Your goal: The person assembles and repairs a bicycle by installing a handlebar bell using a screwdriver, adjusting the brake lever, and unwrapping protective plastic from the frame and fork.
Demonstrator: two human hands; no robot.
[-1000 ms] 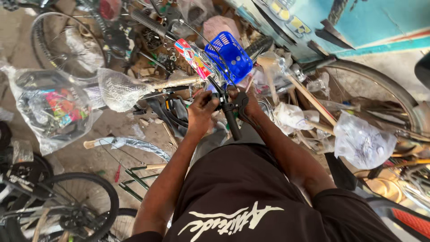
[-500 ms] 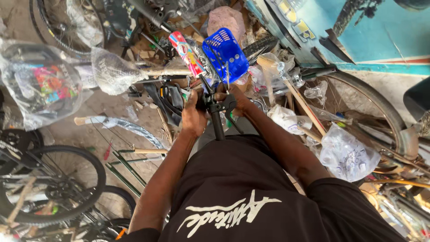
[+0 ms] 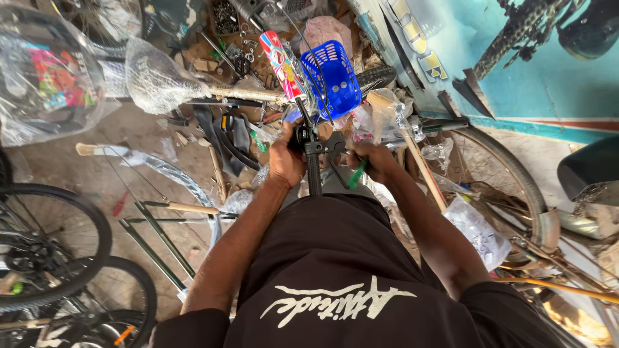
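At far left a bicycle wheel (image 3: 45, 245) lies on the floor (image 3: 84, 174). The left hand (image 3: 285, 161) has its grip clamped around the black handlebar stem (image 3: 314, 169) at centre, below a blue plastic basket (image 3: 332, 77). Just right, the right hand (image 3: 374, 160) is closed on a green-handled tool (image 3: 356, 175) touching the stem.

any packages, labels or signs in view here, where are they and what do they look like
Clear plastic bag, upper left: bulging, with colourful red, green and yellow packaging inside.
Red, white and blue printed tube, top centre beside the blue plastic basket: slanted, wrapped in plastic.
Cream rectangular stickers on the turquoise wall, upper right.
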